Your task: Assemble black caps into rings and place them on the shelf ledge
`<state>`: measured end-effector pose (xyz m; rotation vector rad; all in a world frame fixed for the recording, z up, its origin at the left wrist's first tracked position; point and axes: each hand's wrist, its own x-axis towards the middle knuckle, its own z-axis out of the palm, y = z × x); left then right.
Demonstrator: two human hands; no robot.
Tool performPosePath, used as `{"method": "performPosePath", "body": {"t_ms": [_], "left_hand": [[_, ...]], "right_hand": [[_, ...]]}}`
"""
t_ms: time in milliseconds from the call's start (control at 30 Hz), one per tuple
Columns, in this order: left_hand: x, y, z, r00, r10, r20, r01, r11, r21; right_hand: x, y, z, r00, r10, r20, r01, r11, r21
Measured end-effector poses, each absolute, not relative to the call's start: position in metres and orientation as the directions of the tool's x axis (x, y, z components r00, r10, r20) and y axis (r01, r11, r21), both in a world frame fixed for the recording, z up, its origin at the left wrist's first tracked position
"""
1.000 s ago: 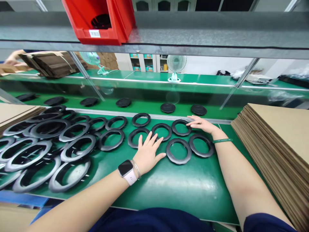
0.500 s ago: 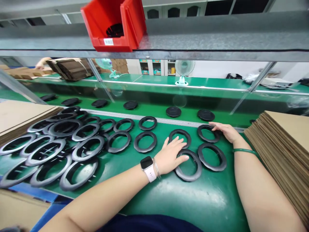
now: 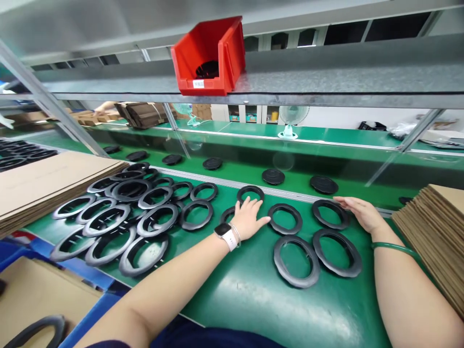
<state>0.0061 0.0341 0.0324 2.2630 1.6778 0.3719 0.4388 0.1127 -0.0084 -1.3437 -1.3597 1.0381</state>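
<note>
My left hand (image 3: 249, 218), with a watch at the wrist, reaches over the green table with fingers spread. Its fingertips overlap a black plastic ring (image 3: 251, 188) near the back rail, and it partly covers another black ring (image 3: 226, 213); whether it touches either I cannot tell. Just right of the thumb lies one more ring (image 3: 284, 233). My right hand (image 3: 360, 212) is beside the right-hand back ring (image 3: 314, 212), fingers stretched out and holding nothing. Two larger rings, a left one (image 3: 277, 261) and a right one (image 3: 357, 261), lie nearer to me.
Many black rings (image 3: 125, 237) are heaped at the left. Cardboard stacks stand at the left (image 3: 54, 174) and right (image 3: 427, 232). Black discs (image 3: 273, 177) sit on the green belt (image 3: 239, 169) behind. A red bin (image 3: 203, 88) rests on the metal shelf (image 3: 326, 77) above.
My left hand has moved left from the two middle rings to the rings further left. My right hand stays by the back right ring, lifted slightly off its edge. The view has shifted left.
</note>
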Motion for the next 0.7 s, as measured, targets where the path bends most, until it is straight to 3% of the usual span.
{"method": "performPosePath", "body": {"t_ms": [233,467,700], "left_hand": [[0.004,0.02,0.049,0.526,0.85,0.043,0.753,-0.488,0.44],[-0.043,0.005,0.05,0.45,0.893,0.002,0.84,-0.424,0.338],[-0.076,0.046,0.034,0.311,0.949,0.057,0.903,-0.313,0.293]], "right_hand": [[0.445,0.115,-0.012,0.049,0.999,-0.003,0.207,-0.013,-0.978],[0.453,0.124,-0.025,0.074,0.997,-0.014,0.232,-0.03,-0.972],[0.449,0.121,-0.021,0.076,0.997,-0.032,0.24,-0.05,-0.969]]}}
